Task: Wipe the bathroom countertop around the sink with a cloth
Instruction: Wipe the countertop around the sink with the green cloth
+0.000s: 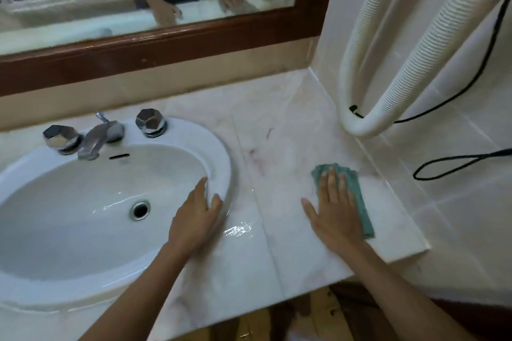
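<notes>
Now wiping with the teal cloth (358, 194), spread flat on the marble tabletop (291, 124) to the right of the sink (221, 163), close to the tiled side wall (448, 188), probably to reach that far strip of the surface. Pressing it down with the right hand (336, 216), fingers straight and slightly apart, palm on top rather than curled round it, likely for broad contact in the stroke. Bracing with the left hand (194, 219), likewise uncurled, fingers extended over the sink's right rim and holding nothing, seemingly for balance, just beside a wet sheen (238, 230) on the tabletop between both hands.
</notes>
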`<action>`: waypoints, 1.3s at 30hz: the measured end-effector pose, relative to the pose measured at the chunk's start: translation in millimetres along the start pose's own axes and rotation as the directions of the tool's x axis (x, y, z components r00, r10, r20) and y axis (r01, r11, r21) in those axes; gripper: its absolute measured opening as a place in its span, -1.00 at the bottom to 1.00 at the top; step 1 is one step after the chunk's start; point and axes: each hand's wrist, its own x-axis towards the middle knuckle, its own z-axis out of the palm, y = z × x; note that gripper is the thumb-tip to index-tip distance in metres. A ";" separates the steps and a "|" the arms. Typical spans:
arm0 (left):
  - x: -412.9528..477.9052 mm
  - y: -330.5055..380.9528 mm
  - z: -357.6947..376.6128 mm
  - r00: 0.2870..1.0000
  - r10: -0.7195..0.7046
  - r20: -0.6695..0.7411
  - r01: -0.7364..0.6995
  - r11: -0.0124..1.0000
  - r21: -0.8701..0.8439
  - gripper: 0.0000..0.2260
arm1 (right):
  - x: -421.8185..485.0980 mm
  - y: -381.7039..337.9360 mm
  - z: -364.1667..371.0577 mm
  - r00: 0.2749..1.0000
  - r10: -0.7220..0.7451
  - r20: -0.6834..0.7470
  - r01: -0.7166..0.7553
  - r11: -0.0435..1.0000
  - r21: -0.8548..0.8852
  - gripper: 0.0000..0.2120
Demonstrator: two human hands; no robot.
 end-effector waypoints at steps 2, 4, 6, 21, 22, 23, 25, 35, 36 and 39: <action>-0.5 3.7 2.3 0.999 -0.030 -0.031 0.032 0.997 0.075 -0.47 | 14.7 16.6 -2.5 0.997 -0.079 0.000 0.079 0.994 -0.069 -0.18; 0.3 9.2 3.8 0.998 -0.025 -0.065 0.035 0.987 0.155 -0.48 | 45.3 30.2 -10.8 0.997 -0.077 -0.007 0.075 0.991 -0.108 -0.21; 0.0 11.6 6.8 0.997 0.000 -0.078 0.016 0.979 0.204 -0.49 | 84.3 28.0 -17.5 0.999 0.000 -0.040 -0.004 0.995 -0.105 -0.27; 3.9 2.7 7.1 0.996 -0.056 -0.067 0.062 0.993 0.104 -0.52 | 83.3 -140.0 15.3 0.946 -0.325 0.021 0.321 0.941 0.109 -0.36; 3.8 2.3 6.9 0.997 -0.050 -0.066 0.056 0.994 0.094 -0.52 | 53.5 -140.5 20.0 0.947 -0.322 0.017 0.316 0.938 0.143 -0.33; 3.8 2.5 6.5 0.997 -0.048 -0.066 0.053 0.995 0.086 -0.51 | 26.1 -137.1 23.6 0.941 -0.337 0.025 0.329 0.930 0.163 -0.32; 3.6 2.6 6.0 0.997 -0.050 -0.064 0.055 0.996 0.077 -0.51 | -17.2 -116.9 26.6 0.904 -0.426 0.046 0.414 0.896 0.163 -0.34; 4.6 1.4 6.9 0.995 -0.074 -0.068 0.074 0.997 0.003 -0.54 | 119.3 15.3 -18.1 0.987 -0.156 -0.033 0.154 0.987 -0.045 -0.35; 4.1 0.3 7.0 0.995 -0.070 -0.066 0.070 0.997 -0.014 -0.54 | 136.5 3.9 -18.8 0.994 -0.106 -0.025 0.105 0.994 -0.036 -0.35; 3.7 -2.3 7.0 0.996 -0.066 -0.063 0.063 0.997 -0.047 -0.51 | 149.2 -45.4 -9.0 0.997 -0.071 -0.027 0.071 0.997 -0.001 -0.40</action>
